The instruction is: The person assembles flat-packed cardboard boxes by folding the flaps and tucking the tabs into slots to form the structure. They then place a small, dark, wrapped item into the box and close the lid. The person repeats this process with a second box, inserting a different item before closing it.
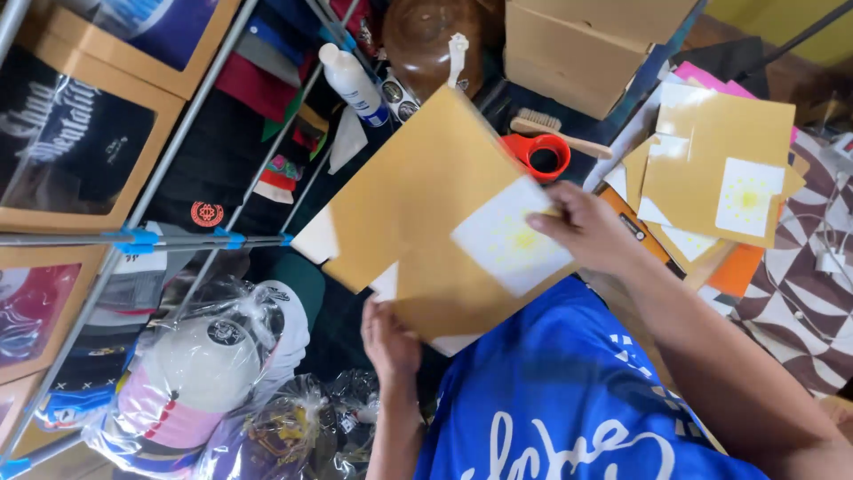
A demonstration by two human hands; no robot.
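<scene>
Over the lap, above the blue shirt [569, 382]: brown envelope [426, 222] held up flat between both hands, long axis running from the lower right toward the upper left. Right hand [582, 227] at the envelope's right edge, fingers [544, 212] closed on it and pressing on the white square sticker [511, 236] with a yellow mark. Left hand [389, 342] beneath the lower edge, fingers curled up behind the paper, so grip only partly seen. Sticker just left of the right hand, well nearer it than the left. Off to the right, a loose stack of similar envelopes [711, 169] with stickers, apart from both hands. Farther up, a red tape dispenser [542, 156], a wooden brush [555, 129], a white bottle [351, 84] and cardboard boxes [577, 44].
</scene>
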